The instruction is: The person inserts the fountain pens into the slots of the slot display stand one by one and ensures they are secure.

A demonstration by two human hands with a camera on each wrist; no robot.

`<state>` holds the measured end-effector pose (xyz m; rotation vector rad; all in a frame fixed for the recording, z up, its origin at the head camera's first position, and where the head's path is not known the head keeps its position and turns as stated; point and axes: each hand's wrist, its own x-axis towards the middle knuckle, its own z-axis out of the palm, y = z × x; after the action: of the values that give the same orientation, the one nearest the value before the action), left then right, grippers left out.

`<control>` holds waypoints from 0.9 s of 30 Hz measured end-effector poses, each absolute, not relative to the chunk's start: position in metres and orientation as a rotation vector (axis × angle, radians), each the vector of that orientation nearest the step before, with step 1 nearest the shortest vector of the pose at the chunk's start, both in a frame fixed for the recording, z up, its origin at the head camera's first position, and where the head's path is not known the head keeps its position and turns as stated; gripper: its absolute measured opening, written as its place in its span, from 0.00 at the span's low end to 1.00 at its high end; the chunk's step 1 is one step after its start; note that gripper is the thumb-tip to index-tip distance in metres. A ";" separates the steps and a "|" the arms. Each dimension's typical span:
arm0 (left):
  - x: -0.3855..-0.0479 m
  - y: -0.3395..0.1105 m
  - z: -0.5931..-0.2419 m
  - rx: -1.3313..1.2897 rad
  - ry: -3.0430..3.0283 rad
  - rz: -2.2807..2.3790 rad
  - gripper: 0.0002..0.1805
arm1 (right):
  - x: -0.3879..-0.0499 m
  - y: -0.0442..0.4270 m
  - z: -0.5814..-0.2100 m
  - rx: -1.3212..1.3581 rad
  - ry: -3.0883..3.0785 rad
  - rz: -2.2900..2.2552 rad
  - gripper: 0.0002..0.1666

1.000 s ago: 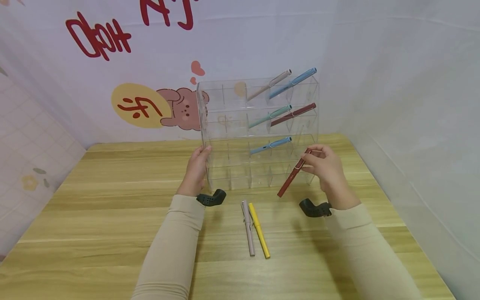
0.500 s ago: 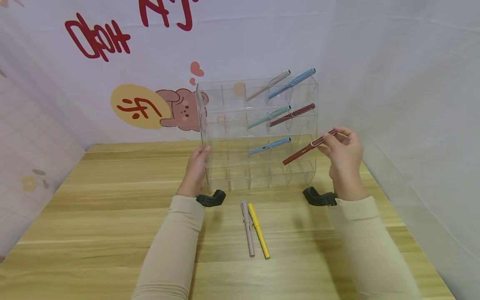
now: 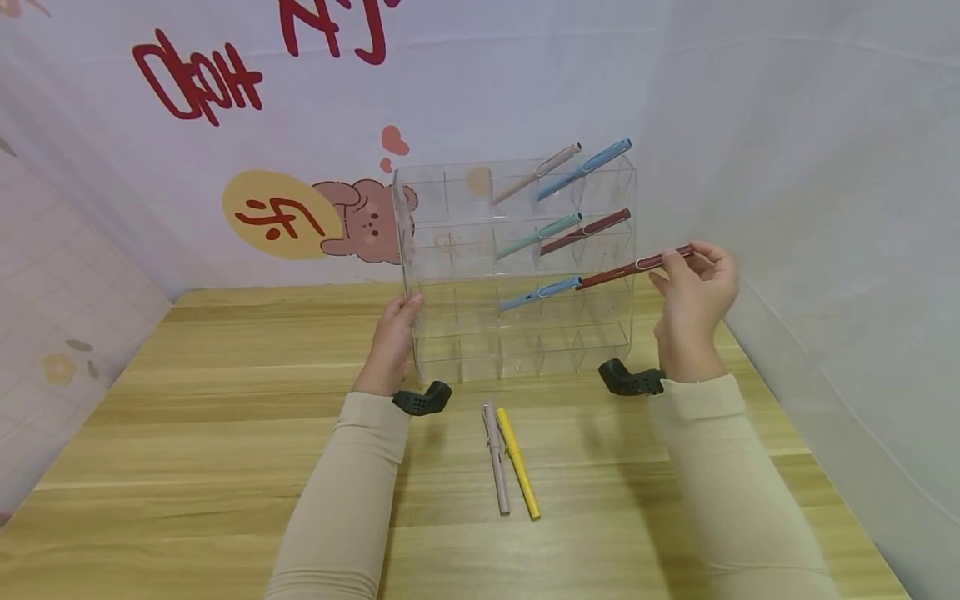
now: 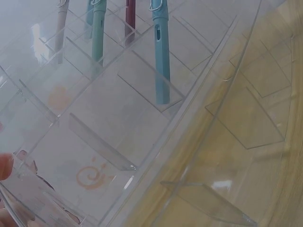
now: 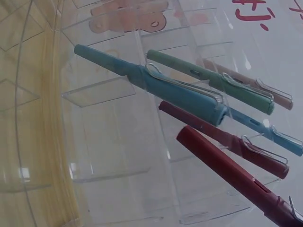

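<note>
A clear rack (image 3: 459, 367) with several tiers of compartments stands on the table. My left hand (image 3: 392, 343) grips its left side; in the left wrist view fingertips (image 4: 5, 166) show at the left edge. With thumb and fingers my right hand (image 3: 693, 308) pinches the cap end of a dark red pen (image 3: 630, 268), its other end pointing left by the third tier, near the blue pen (image 3: 542, 293) there. In the right wrist view the held red pen (image 5: 222, 165) is below that blue pen (image 5: 175, 94); whether it touches the rack I cannot tell.
Higher tiers hold a beige pen (image 3: 537, 173), a blue pen (image 3: 585, 169), a green pen (image 3: 538, 235) and another dark red pen (image 3: 586, 232). A grey-lilac pen (image 3: 497, 458) and a yellow pen (image 3: 518, 463) lie on the table (image 3: 225, 467) between the forearms. A white cloth hangs behind.
My right hand has moved up and to the right, carrying the red pen from in front of the bottom tier to the third tier's height, more level now. The left hand stays on the rack.
</note>
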<state>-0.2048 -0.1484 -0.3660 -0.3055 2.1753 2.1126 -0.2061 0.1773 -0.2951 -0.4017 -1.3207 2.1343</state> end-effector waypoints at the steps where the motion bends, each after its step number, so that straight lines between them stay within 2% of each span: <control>1: -0.205 -0.149 -0.366 -0.304 2.177 2.113 0.31 | -0.207 0.176 -0.296 -0.399 -1.296 2.143 0.16; 27: -0.204 -0.147 -0.367 -0.313 2.171 2.126 0.31 | -0.220 0.141 -0.329 -0.447 -1.411 2.071 0.14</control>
<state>-0.2043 -0.1473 -0.3665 -0.3127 2.1707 2.1260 -0.2196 0.1408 -0.3289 -0.4468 -1.4112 2.0709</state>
